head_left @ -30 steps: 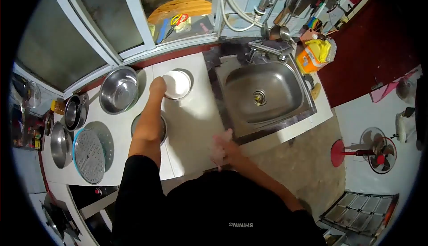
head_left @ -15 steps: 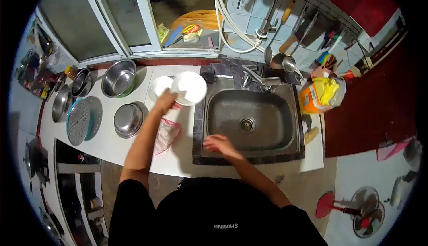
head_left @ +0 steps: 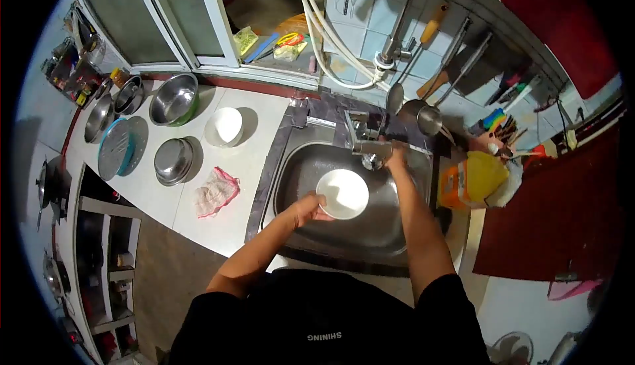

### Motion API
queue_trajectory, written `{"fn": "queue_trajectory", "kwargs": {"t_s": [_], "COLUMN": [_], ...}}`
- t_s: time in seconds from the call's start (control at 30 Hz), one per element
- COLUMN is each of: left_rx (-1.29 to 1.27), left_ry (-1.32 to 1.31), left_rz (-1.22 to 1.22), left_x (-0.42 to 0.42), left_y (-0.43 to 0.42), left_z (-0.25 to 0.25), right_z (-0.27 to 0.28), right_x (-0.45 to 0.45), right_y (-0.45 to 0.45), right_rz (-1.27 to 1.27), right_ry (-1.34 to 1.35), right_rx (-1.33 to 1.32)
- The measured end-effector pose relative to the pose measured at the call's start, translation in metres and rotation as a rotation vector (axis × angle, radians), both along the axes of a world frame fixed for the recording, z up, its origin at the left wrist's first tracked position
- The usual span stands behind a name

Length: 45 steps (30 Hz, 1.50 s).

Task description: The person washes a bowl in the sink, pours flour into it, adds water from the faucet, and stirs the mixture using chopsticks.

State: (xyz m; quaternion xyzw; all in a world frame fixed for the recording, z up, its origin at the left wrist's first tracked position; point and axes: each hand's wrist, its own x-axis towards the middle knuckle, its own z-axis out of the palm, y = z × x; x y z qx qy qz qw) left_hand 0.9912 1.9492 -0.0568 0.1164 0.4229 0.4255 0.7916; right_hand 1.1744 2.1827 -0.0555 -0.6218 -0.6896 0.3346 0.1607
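Note:
My left hand (head_left: pixel 308 210) grips a white bowl (head_left: pixel 342 194) by its left rim, holding it over the metal sink (head_left: pixel 311 236). The bowl's inside faces up toward me. My right hand (head_left: pixel 395 159) is up against the right side of the chrome faucet (head_left: pixel 360 133) at the back of the sink; its fingers are partly hidden there. A second white bowl (head_left: pixel 223 127) stands on the counter to the left. Nearer to me lies a crumpled white cloth with a pink edge (head_left: pixel 217 193).
Metal bowls (head_left: pixel 174 161) and a blue-rimmed colander (head_left: pixel 116 147) sit along the left counter (head_left: pixel 192 216). Ladles and spatulas (head_left: pixel 430 24) hang on the tiled wall. An orange and yellow bag (head_left: pixel 473 180) stands right of the sink.
My left hand has carried the white bowl rightward from the counter to over the sink. My right hand has gone from the sink's front left to the faucet. The view has shifted.

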Motion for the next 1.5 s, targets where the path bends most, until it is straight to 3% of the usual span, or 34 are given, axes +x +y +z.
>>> {"fn": "queue_trajectory", "kwargs": {"t_s": [0.07, 0.17, 0.4, 0.47, 0.6, 0.7, 0.73, 0.77, 0.83, 0.87, 0.9, 0.93, 0.97, 1.0, 1.03, 1.1, 1.27, 1.37, 1.47, 1.5], "left_rx": [-0.018, 0.006, -0.090, -0.168, -0.221, -0.239, -0.204, -0.152, -0.130, -0.161, -0.182, -0.201, -0.219, -0.219, -0.219, -0.283, -0.104, -0.039, 0.659, 0.689], "left_ry": [0.083, 0.094, -0.112, -0.216, -0.325, -0.286, -0.131, -0.134, -0.121, -0.102, -0.110, -0.114, -0.117, -0.132, -0.148, -0.167, 0.174, 0.609, 1.541, 1.600], "left_rz": [0.053, 0.083, 0.165, 0.196, 0.195, 0.100, 0.073, 0.026, -0.018, -0.005, 0.012, 0.034, 0.058, 0.060, 0.061, 0.052, 0.076, 0.134, 0.096, 0.111], "left_x": [0.008, 0.015, 0.023, 0.022, 0.040, 0.055, 0.058, 0.055, 0.048, 0.044, 0.040, 0.036, 0.032, 0.030, 0.029, 0.028, 0.029, 0.034, 0.011, 0.020], "left_y": [0.002, 0.007, 0.014, 0.021, 0.040, 0.039, 0.030, 0.023, 0.014, 0.013, 0.014, 0.017, 0.020, 0.025, 0.029, 0.037, 0.037, 0.032, 0.025, 0.024], "left_z": [0.020, 0.020, 0.019, 0.018, -0.001, -0.020, 0.012, 0.015, 0.022, 0.025, 0.019, 0.009, 0.003, -0.001, -0.003, 0.003, 0.010, 0.024, -0.034, -0.008], "right_z": [0.010, 0.002, -0.021, 0.000, -0.002, -0.021, -0.028, -0.030, -0.033, -0.081, -0.068, -0.125, -0.075, -0.049, -0.070, -0.034, 0.027, 0.140, 0.196, 0.207], "right_x": [-0.021, -0.032, -0.016, -0.007, 0.018, 0.030, 0.036, 0.036, 0.031, 0.031, 0.023, 0.015, 0.008, -0.007, -0.016, -0.017, 0.042, 0.101, 0.175, 0.201], "right_y": [0.031, 0.050, 0.045, 0.024, 0.006, 0.012, 0.015, 0.017, 0.019, 0.044, 0.038, 0.060, 0.046, 0.042, 0.045, 0.028, 0.024, -0.010, 0.009, 0.022], "right_rz": [0.013, -0.009, 0.034, -0.033, -0.094, -0.083, -0.092, -0.114, -0.150, -0.011, -0.010, 0.025, 0.137, 0.159, 0.138, 0.152, 0.530, 0.665, 0.569, 0.501], "right_ry": [-0.263, -0.311, 0.078, 0.273, 0.441, 0.509, 0.536, 0.566, 0.579, 0.464, 0.385, 0.500, 0.315, 0.296, 0.253, 0.291, 0.445, 0.547, 0.698, 0.769], "right_rx": [0.313, 0.262, -0.071, -0.287, -0.351, -0.366, -0.367, -0.382, -0.301, -0.100, 0.098, 0.177, 0.302, 0.095, 0.297, 0.147, -0.220, -0.345, -0.164, -0.064]}}
